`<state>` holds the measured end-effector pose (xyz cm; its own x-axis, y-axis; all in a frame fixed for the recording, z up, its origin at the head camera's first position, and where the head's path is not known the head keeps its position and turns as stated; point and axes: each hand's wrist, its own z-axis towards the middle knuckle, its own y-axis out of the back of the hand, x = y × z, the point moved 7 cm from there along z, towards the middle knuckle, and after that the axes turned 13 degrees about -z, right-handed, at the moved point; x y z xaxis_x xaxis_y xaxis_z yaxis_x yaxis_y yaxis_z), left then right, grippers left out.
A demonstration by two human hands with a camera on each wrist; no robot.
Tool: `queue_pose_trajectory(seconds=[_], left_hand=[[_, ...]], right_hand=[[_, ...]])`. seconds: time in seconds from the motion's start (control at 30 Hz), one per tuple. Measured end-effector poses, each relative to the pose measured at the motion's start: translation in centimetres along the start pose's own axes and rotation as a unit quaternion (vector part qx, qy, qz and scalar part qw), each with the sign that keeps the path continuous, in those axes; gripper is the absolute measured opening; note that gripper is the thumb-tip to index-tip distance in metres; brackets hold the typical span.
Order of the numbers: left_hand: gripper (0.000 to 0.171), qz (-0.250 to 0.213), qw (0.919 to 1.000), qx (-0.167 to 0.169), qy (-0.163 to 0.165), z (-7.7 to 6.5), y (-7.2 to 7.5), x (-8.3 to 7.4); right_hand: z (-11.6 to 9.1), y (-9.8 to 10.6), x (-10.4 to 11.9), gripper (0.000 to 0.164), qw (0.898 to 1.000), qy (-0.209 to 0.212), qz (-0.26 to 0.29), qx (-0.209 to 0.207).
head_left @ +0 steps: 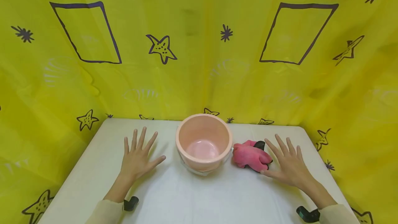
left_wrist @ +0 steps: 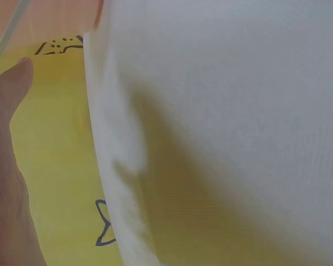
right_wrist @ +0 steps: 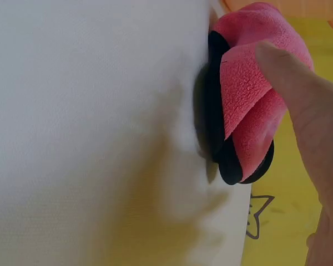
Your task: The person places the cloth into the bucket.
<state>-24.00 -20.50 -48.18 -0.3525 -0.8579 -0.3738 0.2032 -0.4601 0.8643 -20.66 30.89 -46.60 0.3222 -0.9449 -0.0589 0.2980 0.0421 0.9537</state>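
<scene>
A pale pink plastic bucket stands upright at the back middle of the table, nothing visible inside it. Just right of it lies a crumpled pink cloth with black edging; the right wrist view shows the same fluffy cloth close up. My left hand is spread above the table left of the bucket, holding nothing. To the right of the cloth, my right hand is likewise spread with straight fingers. Its thumb overlaps the cloth in view; whether they touch I cannot tell.
The white table runs back to a yellow curtain with drawn stars and shells, which also closes in both sides. A strip of bucket handle shows in the left wrist view. Dark wrist devices sit at both cuffs.
</scene>
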Motion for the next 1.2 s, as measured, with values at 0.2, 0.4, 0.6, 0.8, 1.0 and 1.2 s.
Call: queue_pose_trajectory(seconds=[0.2,0.4,0.6,0.8,1.0,1.2], left_hand=[[0.094,-0.01,0.9997,-0.017,-0.012,0.2,0.6,-0.8],[0.094,-0.036,0.9987,-0.028,-0.022,0.6,1.0,-1.8],[0.093,-0.075,0.9964,-0.026,-0.027,1.1,0.8,-3.0],[0.085,-0.166,0.9847,-0.028,-0.042,1.6,0.8,-4.6],[0.079,-0.279,0.9581,-0.023,-0.06,1.9,0.4,-6.8],[0.078,-0.331,0.9399,-0.022,-0.079,2.2,-0.1,-9.1]], right_hand=[[0.5,0.8,0.4,0.113,0.999,0.011,0.043,-0.01],[1.4,1.1,1.4,0.108,0.996,0.032,0.083,-0.022],[2.1,0.7,2.2,0.106,0.994,0.035,0.108,-0.008],[2.7,-0.2,3.1,0.103,0.988,0.033,0.148,0.002],[3.4,-1.1,4.2,0.098,0.981,0.049,0.187,-0.002],[3.7,-2.6,4.9,0.093,0.975,0.049,0.214,0.017]])
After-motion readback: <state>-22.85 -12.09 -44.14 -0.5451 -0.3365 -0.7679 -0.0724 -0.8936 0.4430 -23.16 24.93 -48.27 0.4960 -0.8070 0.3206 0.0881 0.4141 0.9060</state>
